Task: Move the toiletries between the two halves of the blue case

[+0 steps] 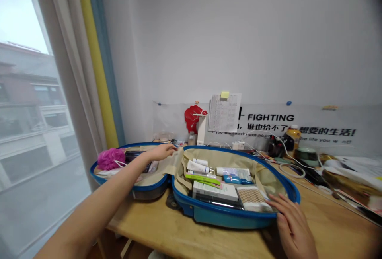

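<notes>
A blue suitcase (232, 220) with beige lining lies open on the wooden desk. My left hand (162, 152) reaches across its left half, fingers stretched toward the middle fold, nothing visible in them. At the right rim is my right hand (294, 223), its fingers spread over the edge beside a pack of cotton swabs (253, 199). The right half also holds white tubes (198, 167), a blue bottle (237, 180), a green packet (203, 178) and a white box (215, 190). In the left half sits a pink bath puff (111, 158), partly beyond my forearm.
Cables, a bottle with an orange label (292, 137), a green container (307, 156) and other clutter cover the desk (325, 227) at right. A white lamp-like stand (201, 129) rises behind the suitcase. Curtains (86, 72) and a window are at left.
</notes>
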Action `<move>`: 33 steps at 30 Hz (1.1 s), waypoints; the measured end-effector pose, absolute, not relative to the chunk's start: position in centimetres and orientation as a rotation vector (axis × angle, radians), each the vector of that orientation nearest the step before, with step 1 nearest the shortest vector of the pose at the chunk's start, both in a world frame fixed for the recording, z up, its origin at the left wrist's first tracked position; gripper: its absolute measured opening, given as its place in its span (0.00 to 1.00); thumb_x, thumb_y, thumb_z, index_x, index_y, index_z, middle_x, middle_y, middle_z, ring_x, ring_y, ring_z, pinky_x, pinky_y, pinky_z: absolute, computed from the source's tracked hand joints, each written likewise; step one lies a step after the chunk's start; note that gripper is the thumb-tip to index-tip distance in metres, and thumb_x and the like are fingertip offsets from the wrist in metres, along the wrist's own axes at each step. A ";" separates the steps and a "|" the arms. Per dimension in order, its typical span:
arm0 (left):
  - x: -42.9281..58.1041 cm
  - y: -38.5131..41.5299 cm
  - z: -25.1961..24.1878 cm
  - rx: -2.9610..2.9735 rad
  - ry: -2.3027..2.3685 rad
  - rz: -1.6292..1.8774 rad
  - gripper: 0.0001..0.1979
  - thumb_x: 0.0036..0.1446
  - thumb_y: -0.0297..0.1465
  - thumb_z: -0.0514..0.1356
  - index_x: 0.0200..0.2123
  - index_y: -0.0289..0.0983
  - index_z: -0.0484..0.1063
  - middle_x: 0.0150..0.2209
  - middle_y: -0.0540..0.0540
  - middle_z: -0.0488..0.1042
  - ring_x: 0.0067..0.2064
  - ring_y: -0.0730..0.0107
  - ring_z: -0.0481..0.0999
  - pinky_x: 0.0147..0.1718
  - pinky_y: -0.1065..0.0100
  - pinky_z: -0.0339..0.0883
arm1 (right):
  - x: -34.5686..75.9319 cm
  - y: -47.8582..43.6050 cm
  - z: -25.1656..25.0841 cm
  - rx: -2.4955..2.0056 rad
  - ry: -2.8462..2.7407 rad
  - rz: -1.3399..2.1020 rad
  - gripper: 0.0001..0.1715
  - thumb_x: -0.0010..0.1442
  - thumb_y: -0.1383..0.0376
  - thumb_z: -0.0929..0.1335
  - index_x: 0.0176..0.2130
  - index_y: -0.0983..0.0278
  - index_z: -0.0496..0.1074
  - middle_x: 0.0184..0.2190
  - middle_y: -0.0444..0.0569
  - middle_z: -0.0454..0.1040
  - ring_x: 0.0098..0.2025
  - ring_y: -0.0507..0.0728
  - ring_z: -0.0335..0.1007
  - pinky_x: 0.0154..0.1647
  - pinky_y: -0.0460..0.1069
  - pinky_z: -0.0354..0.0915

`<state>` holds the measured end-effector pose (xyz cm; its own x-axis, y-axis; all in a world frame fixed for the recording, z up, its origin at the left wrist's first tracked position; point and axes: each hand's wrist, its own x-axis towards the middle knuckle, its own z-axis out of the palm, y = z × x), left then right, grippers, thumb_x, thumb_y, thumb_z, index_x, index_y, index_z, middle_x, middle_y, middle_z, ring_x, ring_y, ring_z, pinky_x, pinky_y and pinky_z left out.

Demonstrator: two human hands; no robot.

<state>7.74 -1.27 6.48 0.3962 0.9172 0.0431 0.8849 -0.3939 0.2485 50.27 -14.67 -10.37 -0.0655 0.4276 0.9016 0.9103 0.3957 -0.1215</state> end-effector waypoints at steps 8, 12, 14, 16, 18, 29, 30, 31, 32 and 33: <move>23.0 0.3 3.0 2.691 1.233 0.028 0.13 0.62 0.37 0.57 0.46 0.36 0.70 0.48 0.43 0.72 0.47 0.64 0.73 0.47 0.55 0.69 | 49.9 -15.1 -9.6 -1.123 -1.705 -0.723 0.17 0.64 0.62 0.58 0.43 0.60 0.72 0.43 0.50 0.77 0.50 0.61 0.71 0.52 0.59 0.63; 25.7 0.8 1.3 2.721 1.245 -0.132 0.14 0.62 0.36 0.58 0.48 0.36 0.70 0.49 0.43 0.71 0.47 0.64 0.73 0.46 0.56 0.70 | 50.0 -15.0 -9.5 -1.112 -1.727 -0.752 0.17 0.64 0.62 0.57 0.42 0.60 0.71 0.42 0.50 0.77 0.49 0.61 0.71 0.50 0.59 0.62; 26.0 0.9 1.0 2.732 1.249 -0.143 0.14 0.62 0.36 0.58 0.48 0.37 0.69 0.50 0.43 0.71 0.48 0.64 0.73 0.46 0.56 0.70 | 50.1 -14.9 -9.6 -1.104 -1.726 -0.753 0.17 0.64 0.62 0.57 0.43 0.60 0.71 0.42 0.50 0.77 0.49 0.61 0.71 0.50 0.59 0.62; 25.9 0.8 1.0 2.740 1.243 -0.105 0.14 0.62 0.36 0.58 0.49 0.36 0.69 0.50 0.43 0.71 0.48 0.63 0.73 0.47 0.55 0.70 | 50.3 -14.7 -10.0 -1.106 -1.719 -0.730 0.18 0.64 0.61 0.56 0.43 0.60 0.72 0.42 0.50 0.77 0.49 0.62 0.71 0.50 0.59 0.62; 25.6 0.5 1.3 2.749 1.233 -0.020 0.15 0.61 0.35 0.58 0.49 0.36 0.69 0.51 0.42 0.71 0.49 0.63 0.73 0.48 0.54 0.69 | 50.4 -14.5 -10.3 -1.112 -1.713 -0.704 0.19 0.64 0.60 0.56 0.43 0.59 0.73 0.42 0.50 0.77 0.50 0.62 0.70 0.52 0.60 0.62; 13.2 -5.5 3.2 2.679 1.415 0.710 0.16 0.62 0.29 0.50 0.49 0.41 0.72 0.51 0.47 0.74 0.55 0.67 0.69 0.57 0.65 0.60 | 50.6 -14.5 -10.1 -1.097 -1.743 -0.749 0.18 0.63 0.63 0.57 0.44 0.61 0.72 0.42 0.51 0.76 0.48 0.63 0.71 0.50 0.59 0.62; 10.8 -5.8 3.3 2.642 1.511 0.716 0.16 0.61 0.29 0.50 0.48 0.41 0.72 0.51 0.46 0.74 0.54 0.66 0.70 0.57 0.64 0.60 | 50.6 -14.6 -10.0 -1.096 -1.750 -0.752 0.18 0.63 0.63 0.57 0.44 0.61 0.72 0.42 0.51 0.76 0.48 0.63 0.71 0.50 0.59 0.62; 8.4 -5.9 3.4 2.597 1.620 0.711 0.16 0.61 0.30 0.49 0.48 0.40 0.72 0.51 0.45 0.74 0.54 0.65 0.70 0.57 0.63 0.60 | 50.6 -14.6 -10.0 -1.097 -1.753 -0.752 0.18 0.63 0.63 0.56 0.44 0.61 0.71 0.42 0.51 0.76 0.48 0.63 0.71 0.50 0.59 0.62; 6.0 -5.9 3.6 2.543 1.741 0.695 0.17 0.61 0.30 0.49 0.49 0.39 0.71 0.52 0.44 0.74 0.55 0.63 0.70 0.57 0.61 0.60 | 50.6 -14.7 -9.9 -1.098 -1.754 -0.750 0.19 0.63 0.63 0.56 0.44 0.61 0.71 0.42 0.51 0.76 0.48 0.63 0.71 0.50 0.59 0.62; 3.7 -5.8 3.8 2.482 1.861 0.662 0.17 0.61 0.30 0.48 0.50 0.38 0.70 0.53 0.43 0.73 0.55 0.61 0.69 0.58 0.60 0.59 | 50.6 -14.7 -9.9 -1.097 -1.752 -0.752 0.19 0.63 0.63 0.56 0.44 0.61 0.71 0.42 0.51 0.76 0.48 0.63 0.71 0.50 0.59 0.62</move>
